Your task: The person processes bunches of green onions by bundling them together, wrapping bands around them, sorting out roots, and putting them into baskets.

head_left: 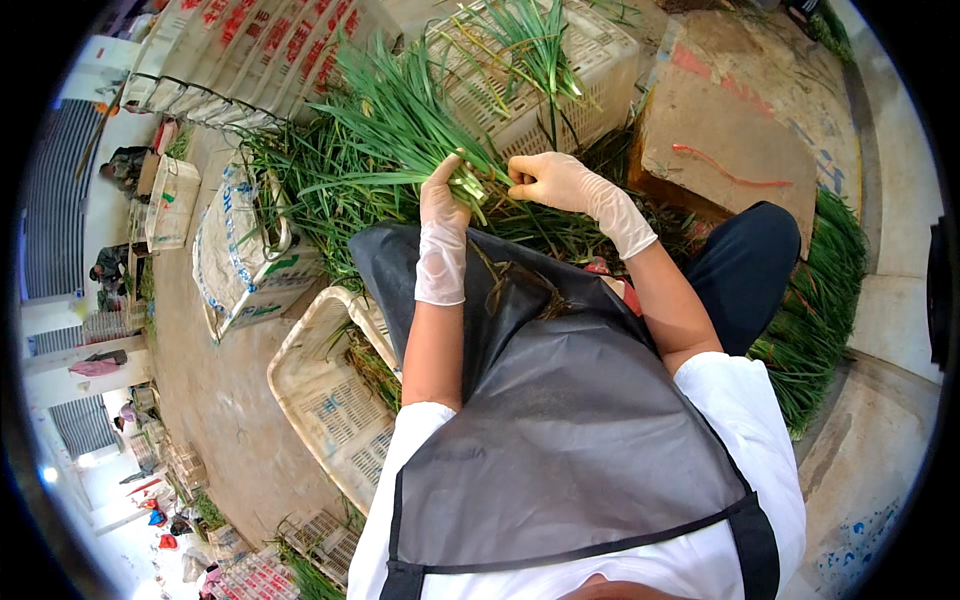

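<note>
A bunch of garlic chives (405,120), long green leaves with pale stem ends, is in my gloved left hand (445,195). My fingers close round it near the stems, and the leaves fan out to the upper left. My gloved right hand (552,182) is just right of the stem ends, its thumb and fingers pinched together. Whatever lies between those fingertips is too small to make out. Below both hands, withered brown scraps (545,290) lie on the dark apron (570,430) over my lap. A heap of loose green leaves (330,190) spreads beyond and left of the hands.
Ahead is a white plastic crate (610,60) with a smaller chive bunch (540,45) on top. A brown box (720,140) at right bears a red strip (735,170). More greens (825,300) lie right of my knee. An open crate (300,390) and white bin (235,240) stand left.
</note>
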`<control>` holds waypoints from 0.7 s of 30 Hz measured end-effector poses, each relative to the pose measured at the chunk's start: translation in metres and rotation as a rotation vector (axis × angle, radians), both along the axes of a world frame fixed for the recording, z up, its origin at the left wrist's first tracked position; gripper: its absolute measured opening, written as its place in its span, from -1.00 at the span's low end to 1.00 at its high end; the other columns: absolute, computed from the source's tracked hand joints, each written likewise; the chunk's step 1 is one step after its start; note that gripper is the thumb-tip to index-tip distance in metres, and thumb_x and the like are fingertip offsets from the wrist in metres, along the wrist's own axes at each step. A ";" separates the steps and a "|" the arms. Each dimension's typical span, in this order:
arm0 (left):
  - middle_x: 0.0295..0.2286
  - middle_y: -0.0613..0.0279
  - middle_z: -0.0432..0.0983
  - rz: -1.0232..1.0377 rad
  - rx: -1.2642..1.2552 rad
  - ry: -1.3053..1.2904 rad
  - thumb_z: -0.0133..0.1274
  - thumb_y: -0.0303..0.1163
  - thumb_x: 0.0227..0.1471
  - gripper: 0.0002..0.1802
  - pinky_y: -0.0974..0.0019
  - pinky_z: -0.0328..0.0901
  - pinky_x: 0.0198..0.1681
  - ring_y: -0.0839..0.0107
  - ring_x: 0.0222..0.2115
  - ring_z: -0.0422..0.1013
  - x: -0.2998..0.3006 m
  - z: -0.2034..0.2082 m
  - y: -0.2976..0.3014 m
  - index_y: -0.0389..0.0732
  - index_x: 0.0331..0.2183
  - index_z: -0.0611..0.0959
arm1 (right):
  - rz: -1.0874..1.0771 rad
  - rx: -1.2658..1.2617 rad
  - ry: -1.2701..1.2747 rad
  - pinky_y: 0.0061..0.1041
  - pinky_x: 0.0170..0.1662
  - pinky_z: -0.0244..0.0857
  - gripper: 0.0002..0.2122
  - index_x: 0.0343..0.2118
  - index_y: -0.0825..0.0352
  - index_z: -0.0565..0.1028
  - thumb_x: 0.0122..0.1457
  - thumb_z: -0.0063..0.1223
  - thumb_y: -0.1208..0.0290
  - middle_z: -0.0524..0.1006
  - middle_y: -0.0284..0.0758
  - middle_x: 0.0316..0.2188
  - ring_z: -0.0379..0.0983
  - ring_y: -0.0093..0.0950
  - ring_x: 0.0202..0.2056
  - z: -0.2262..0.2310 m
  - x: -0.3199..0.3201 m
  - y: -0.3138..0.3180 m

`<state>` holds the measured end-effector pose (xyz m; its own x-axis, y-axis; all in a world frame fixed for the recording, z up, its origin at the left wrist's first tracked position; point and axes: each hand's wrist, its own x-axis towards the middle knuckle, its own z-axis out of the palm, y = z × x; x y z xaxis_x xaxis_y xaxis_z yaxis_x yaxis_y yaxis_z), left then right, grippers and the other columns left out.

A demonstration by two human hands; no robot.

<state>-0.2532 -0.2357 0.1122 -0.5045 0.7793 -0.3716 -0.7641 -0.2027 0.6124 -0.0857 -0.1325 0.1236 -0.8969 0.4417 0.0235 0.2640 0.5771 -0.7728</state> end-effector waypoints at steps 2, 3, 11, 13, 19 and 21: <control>-0.53 0.13 0.50 0.068 -0.032 0.050 0.09 -0.53 -0.04 -0.87 0.28 0.39 -0.44 0.29 -0.55 0.45 0.001 -0.003 -0.001 -0.39 -0.38 0.57 | -0.113 -0.078 0.094 -0.45 -0.29 0.31 -0.72 -0.33 0.36 0.48 0.03 0.11 0.22 0.54 -0.20 -0.45 0.50 -0.31 -0.36 0.004 -0.008 -0.012; -0.54 0.14 0.50 0.096 -0.050 0.065 0.10 -0.54 -0.05 -0.87 0.29 0.38 -0.46 0.30 -0.56 0.44 0.006 -0.001 0.001 -0.39 -0.39 0.57 | -0.195 -0.090 0.142 -0.45 -0.30 0.32 -0.71 -0.32 0.36 0.49 0.02 0.12 0.21 0.54 -0.20 -0.46 0.50 -0.30 -0.38 0.004 -0.013 -0.015; -0.57 0.21 0.49 0.178 0.001 0.148 0.14 -0.54 -0.08 -0.91 0.36 0.37 -0.48 0.37 -0.57 0.43 0.012 0.002 0.011 -0.30 -0.43 0.56 | -0.620 -0.393 0.565 -0.48 -0.35 0.31 -0.79 -0.37 0.36 0.55 0.11 0.03 0.31 0.55 -0.21 -0.51 0.48 -0.41 -0.47 -0.020 -0.041 -0.034; -0.55 0.20 0.50 0.205 -0.067 0.106 0.14 -0.52 -0.07 -0.90 0.34 0.38 -0.47 0.35 -0.55 0.44 0.007 0.008 0.008 -0.29 -0.41 0.56 | -0.684 -0.330 0.616 -0.49 -0.35 0.30 -0.82 -0.39 0.37 0.54 0.16 -0.04 0.37 0.56 -0.27 -0.50 0.44 -0.47 -0.47 -0.022 -0.036 -0.028; -0.52 0.28 0.50 0.281 0.219 0.014 0.12 -0.40 -0.04 -0.87 0.24 0.39 -0.42 0.40 -0.52 0.43 -0.047 0.024 -0.020 -0.22 -0.39 0.55 | -0.013 -0.040 -0.463 -0.39 -0.02 0.23 -0.62 -0.25 0.42 0.51 0.11 -0.05 0.13 0.54 -0.11 -0.30 0.44 -0.26 -0.17 -0.046 0.029 0.024; -0.51 0.32 0.49 0.259 0.151 0.086 0.06 -0.34 0.01 -0.81 0.17 0.37 -0.33 0.37 -0.46 0.43 -0.040 0.023 -0.029 -0.23 -0.31 0.56 | -0.314 0.234 -0.288 -0.39 -0.01 0.24 -0.58 -0.17 0.42 0.49 0.09 -0.04 0.12 0.51 -0.10 -0.16 0.42 -0.19 -0.11 -0.035 0.024 0.004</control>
<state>-0.2934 -0.2646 0.1353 -0.7179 0.6640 -0.2089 -0.6220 -0.4772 0.6207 -0.0619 -0.1283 0.0887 -0.7057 0.7045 -0.0755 0.6375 0.5848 -0.5015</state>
